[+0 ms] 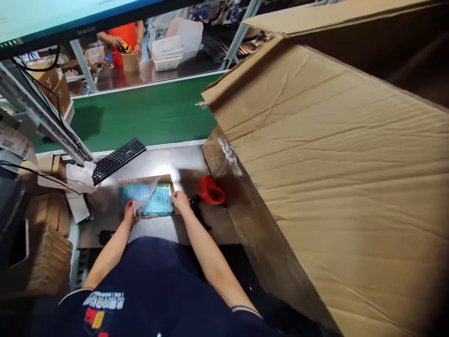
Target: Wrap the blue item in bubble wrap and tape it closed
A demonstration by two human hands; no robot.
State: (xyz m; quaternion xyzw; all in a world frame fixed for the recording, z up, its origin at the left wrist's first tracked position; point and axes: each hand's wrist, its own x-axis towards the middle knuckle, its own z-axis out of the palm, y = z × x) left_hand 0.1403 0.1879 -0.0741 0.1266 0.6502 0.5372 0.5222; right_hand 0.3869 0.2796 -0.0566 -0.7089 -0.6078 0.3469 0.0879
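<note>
A flat blue package (159, 200) lies on the metal bench, on or in a shallow brown cardboard piece (167, 178). Clear bubble wrap (135, 191) covers its left part, with a loose edge folded up across the middle. My left hand (129, 213) is closed on the wrap's lower edge at the package's near left corner. At the right edge, my right hand (180, 201) has its fingers pinched together; what lies between them is too small to make out.
A red tape dispenser-like object (212, 191) and a black scanner-like device (196, 202) sit to the right. A huge cardboard box (315, 164) fills the right side. Behind are a keyboard (119, 159), a green conveyor belt (147, 112) and a co-worker in orange (122, 35). A monitor (87, 21) hangs above.
</note>
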